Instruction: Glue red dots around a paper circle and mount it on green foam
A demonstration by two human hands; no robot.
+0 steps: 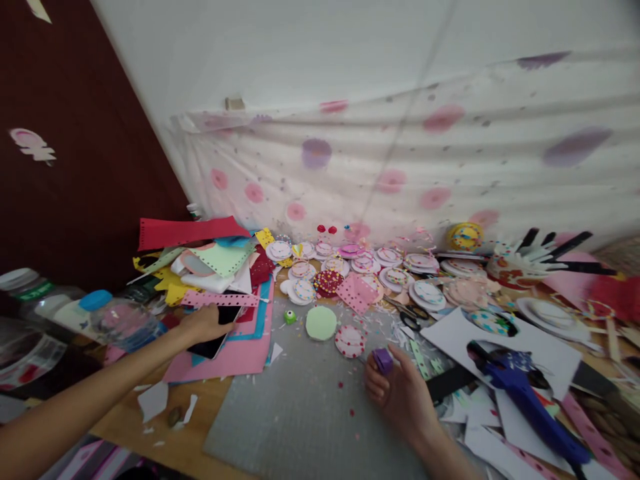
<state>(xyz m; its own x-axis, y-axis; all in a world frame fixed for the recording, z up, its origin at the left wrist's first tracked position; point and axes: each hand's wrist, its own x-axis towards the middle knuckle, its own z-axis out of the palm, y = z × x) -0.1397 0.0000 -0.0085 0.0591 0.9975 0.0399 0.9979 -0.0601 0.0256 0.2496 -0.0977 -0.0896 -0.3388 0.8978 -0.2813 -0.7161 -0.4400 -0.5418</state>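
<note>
Nearest on the right, the right hand rests on the grey mat that covers the middle of the worktop, its fingers curled closed around a small purple punch, which sticks up between thumb and forefinger. Just right of that hand lie white paper sheets and, on them, a blue glue gun pointing toward the near right.

On the left, the left arm stretches across the worktop edge, and the left hand lies flat on a black phone, fingers spread loosely over its top end; the phone rests on a pink foam sheet. Left of the arm stand clear plastic bottles, one with a blue cap.

Farther in, on the mat, are a pale green paper disc, a dotted pink disc to its right and a tiny green punch to its left. Scissors lie right of these. Behind, a heap of coloured foam sheets rises at the left, and rows of decorated paper circles run along the far edge beneath a spotted white cloth.
</note>
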